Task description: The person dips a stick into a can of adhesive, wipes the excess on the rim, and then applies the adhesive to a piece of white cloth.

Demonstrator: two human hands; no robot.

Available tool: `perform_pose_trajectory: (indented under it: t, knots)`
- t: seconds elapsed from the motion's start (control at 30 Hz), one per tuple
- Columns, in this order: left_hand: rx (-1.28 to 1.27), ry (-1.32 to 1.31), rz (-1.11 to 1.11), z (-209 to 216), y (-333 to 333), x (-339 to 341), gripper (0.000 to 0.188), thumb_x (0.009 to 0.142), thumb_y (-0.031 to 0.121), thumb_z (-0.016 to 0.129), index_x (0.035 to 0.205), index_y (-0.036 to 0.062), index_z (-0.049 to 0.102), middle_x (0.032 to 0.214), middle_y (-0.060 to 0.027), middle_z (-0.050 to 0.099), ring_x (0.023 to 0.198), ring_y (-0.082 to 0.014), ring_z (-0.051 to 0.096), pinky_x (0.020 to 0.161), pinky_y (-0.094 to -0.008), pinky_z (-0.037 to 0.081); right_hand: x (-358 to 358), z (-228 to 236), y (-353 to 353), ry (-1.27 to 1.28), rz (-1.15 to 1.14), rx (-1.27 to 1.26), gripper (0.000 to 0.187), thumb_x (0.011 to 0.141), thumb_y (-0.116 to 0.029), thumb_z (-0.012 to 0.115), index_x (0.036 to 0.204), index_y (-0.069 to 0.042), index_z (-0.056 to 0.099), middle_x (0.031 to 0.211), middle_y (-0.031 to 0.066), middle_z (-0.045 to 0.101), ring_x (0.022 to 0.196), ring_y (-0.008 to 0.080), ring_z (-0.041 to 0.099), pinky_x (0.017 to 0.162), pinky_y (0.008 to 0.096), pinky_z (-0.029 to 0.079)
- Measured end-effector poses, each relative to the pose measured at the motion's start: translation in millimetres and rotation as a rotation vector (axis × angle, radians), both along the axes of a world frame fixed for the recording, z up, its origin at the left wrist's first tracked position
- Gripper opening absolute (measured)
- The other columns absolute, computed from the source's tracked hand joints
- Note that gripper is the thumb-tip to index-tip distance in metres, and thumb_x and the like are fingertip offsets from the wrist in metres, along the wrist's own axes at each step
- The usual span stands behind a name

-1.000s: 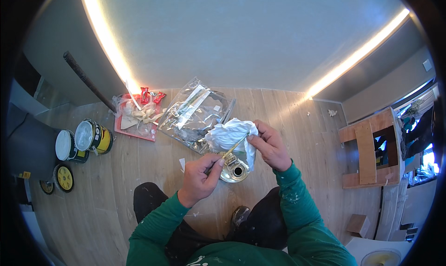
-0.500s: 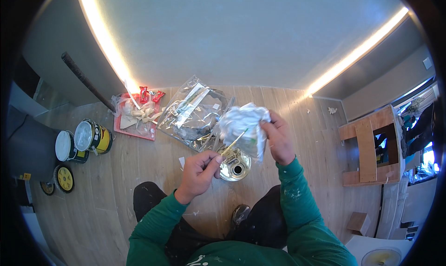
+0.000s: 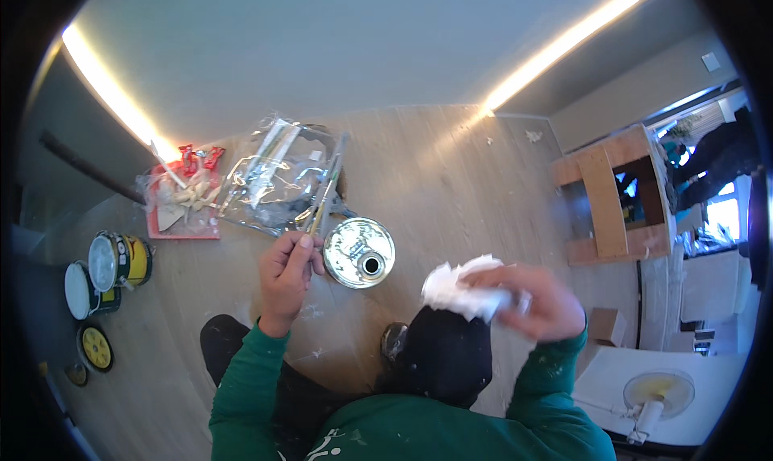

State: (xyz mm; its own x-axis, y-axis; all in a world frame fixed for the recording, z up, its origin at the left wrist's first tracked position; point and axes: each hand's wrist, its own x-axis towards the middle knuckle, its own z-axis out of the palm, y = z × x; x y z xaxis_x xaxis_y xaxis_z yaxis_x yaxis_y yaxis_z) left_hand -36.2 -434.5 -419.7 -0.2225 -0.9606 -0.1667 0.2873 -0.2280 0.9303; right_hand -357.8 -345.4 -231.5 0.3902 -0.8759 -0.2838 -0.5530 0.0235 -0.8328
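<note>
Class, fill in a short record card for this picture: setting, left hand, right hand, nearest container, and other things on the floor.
setting: wooden floor, person seated in green sleeves
left hand: grips a thin paintbrush, tip pointing away
right hand: blurred, clutching a crumpled white rag
nearest container: round metal can with small open spout, lying beside the left hand
other things: clear plastic bag, red packet, small paint tins at left

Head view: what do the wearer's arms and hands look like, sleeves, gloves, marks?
Both forearms wear long dark green sleeves with ribbed cuffs at the wrists, flecked with pale paint spots. The left hand and right hand are bare, no gloves. The right is motion-blurred, so rings or a watch cannot be told.
</note>
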Motion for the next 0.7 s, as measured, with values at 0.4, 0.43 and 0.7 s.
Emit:
perform_pose_trajectory:
  t: [0.4,0.43,0.7]
  knots:
    - [0.142,0.218,-0.128,-8.0,22.4,-39.1,0.022,0.102,0.015,0.062,0.113,-0.0027,0.069,0.091,-0.0021,0.064,0.082,-0.0092,0.054,0.079,-0.0256,0.044,-23.6,-53.1,-1.8,-0.018,0.014,0.111,0.036,0.091,-0.015,0.075,0.124,-0.003,0.064,0.123,0.0124,0.070,0.110,0.0249,0.067,0.098,0.0393,0.051]
    - [0.114,0.219,-0.108,-3.4,21.3,-40.8,0.022,0.102,0.015,0.062,0.113,-0.0028,0.069,0.091,-0.0025,0.065,0.082,-0.0094,0.055,0.079,-0.0259,0.045,-15.5,-59.0,-25.3,0.001,0.030,0.094,0.039,0.093,-0.017,0.074,0.128,-0.003,0.062,0.119,0.0123,0.071,0.109,0.0223,0.068,0.097,0.0382,0.052]
    - [0.003,0.169,0.057,-3.7,7.7,-72.3,0.024,0.101,0.014,0.065,0.118,-0.0025,0.068,0.094,-0.0036,0.067,0.084,-0.0093,0.058,0.078,-0.0260,0.047,26.0,-125.5,-115.1,-0.567,0.144,0.457,0.037,0.095,-0.005,0.070,0.125,-0.002,0.050,0.107,0.0122,0.073,0.102,0.0151,0.069,0.091,0.0304,0.054]
